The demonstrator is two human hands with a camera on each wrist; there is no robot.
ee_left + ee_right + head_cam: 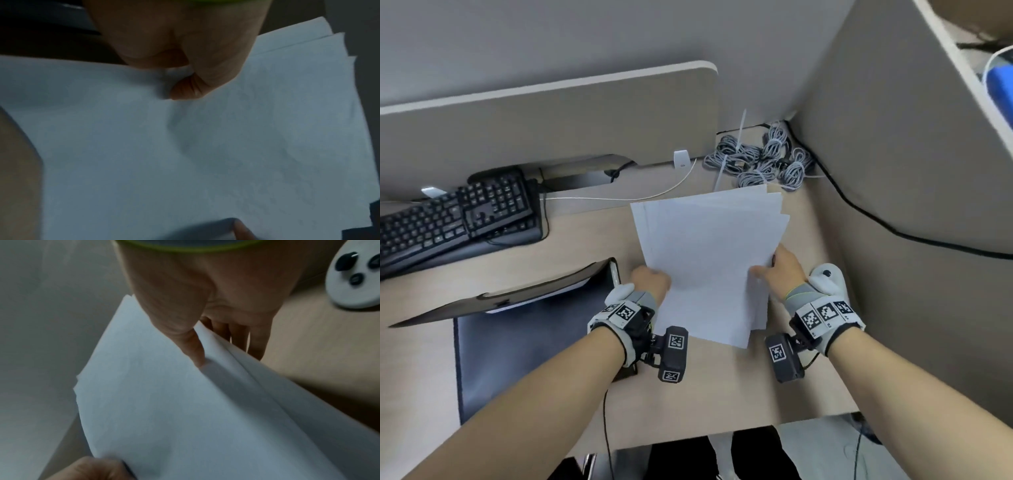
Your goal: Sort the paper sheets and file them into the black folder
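Observation:
A loose, fanned stack of white paper sheets point(709, 260) is held over the middle of the desk. My left hand point(650, 279) pinches its left edge, thumb point(185, 91) on top of the paper sheets point(185, 162). My right hand point(779, 270) grips the right edge, thumb point(195, 350) on top and fingers point(255, 344) under the paper sheets point(164, 418). The black folder point(517, 308) lies open to the left of the stack, with white paper inside it.
A black keyboard point(455, 216) sits at the far left. Coiled grey cables point(760, 161) lie behind the sheets. A white device point(825, 277) rests by my right wrist. A partition wall point(893, 154) bounds the desk on the right; the desk's front edge point(722, 431) is near.

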